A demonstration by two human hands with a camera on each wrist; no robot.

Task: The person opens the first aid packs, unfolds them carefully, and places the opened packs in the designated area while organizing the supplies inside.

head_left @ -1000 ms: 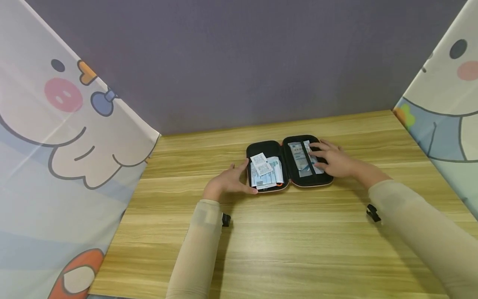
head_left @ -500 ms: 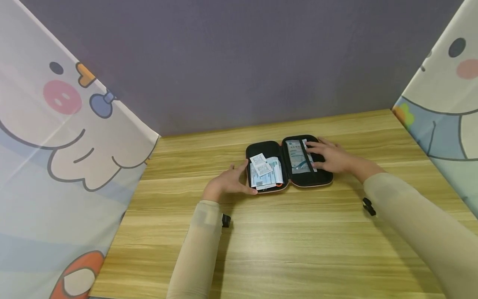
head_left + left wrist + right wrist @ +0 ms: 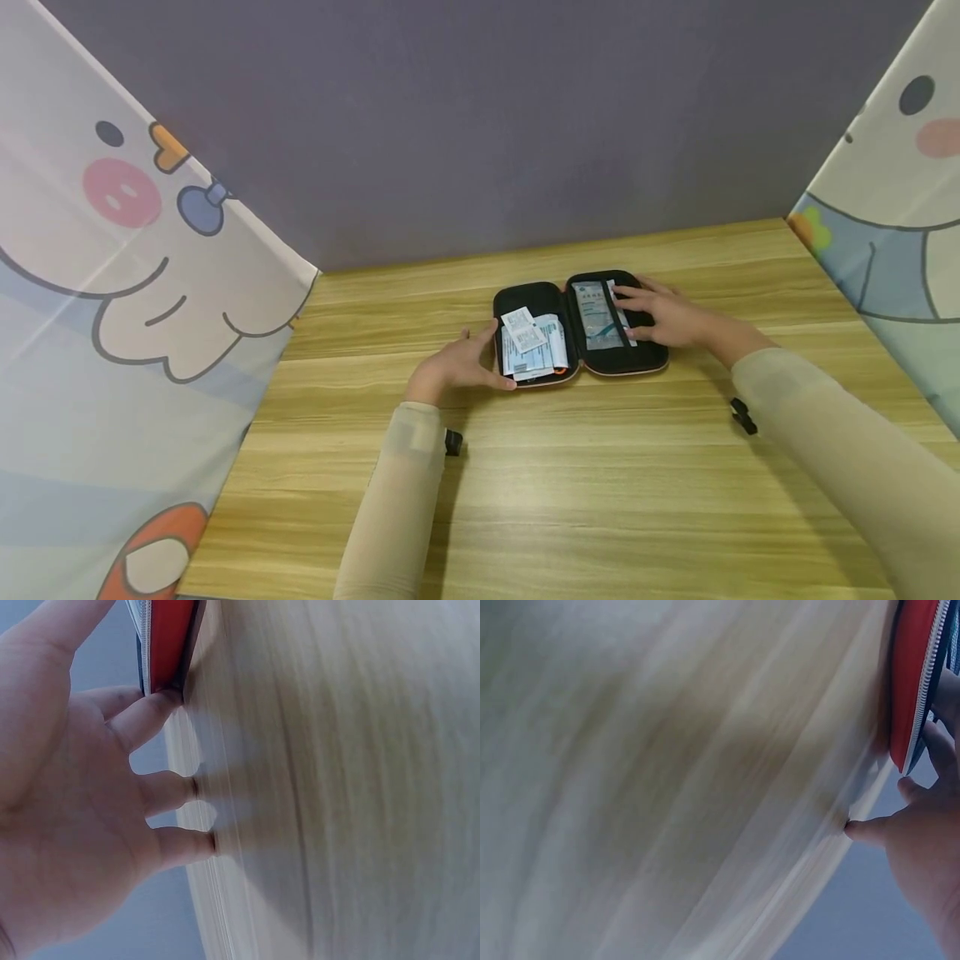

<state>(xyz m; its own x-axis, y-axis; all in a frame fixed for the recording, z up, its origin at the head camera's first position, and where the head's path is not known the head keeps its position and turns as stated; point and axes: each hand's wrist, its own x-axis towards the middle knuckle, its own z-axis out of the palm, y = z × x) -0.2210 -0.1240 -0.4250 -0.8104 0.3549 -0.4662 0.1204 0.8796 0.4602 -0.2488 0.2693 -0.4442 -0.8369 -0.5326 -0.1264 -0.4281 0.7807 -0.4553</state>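
Note:
A zippered case (image 3: 528,296) lies unfolded flat on the table; its outside is red (image 3: 911,675), its lining black. At its left end, my left hand (image 3: 459,363) is spread, thumb at the near corner and a finger along the side. In the left wrist view, fingertips of the left hand (image 3: 82,787) touch the case and table. My right hand (image 3: 670,318) reaches over the right half, fingertips on a white sachet (image 3: 621,310). Beside that, a clear printed packet (image 3: 595,317) lies under a black elastic strap (image 3: 613,308). Folded printed packets (image 3: 551,346) and small white sachets (image 3: 523,329) fill the left half.
The wood-grain table (image 3: 570,483) extends toward me and to both sides. A grey-purple panel (image 3: 510,125) stands behind it. Cartoon-printed cloths hang at the left (image 3: 60,358) and right (image 3: 900,267). Dark wrist cameras sit under both sleeves.
The clear packet in the right half has shifted slightly left and away and straightened under the strap. My right hand has moved slightly left and away. The left hand stays at the case's left end.

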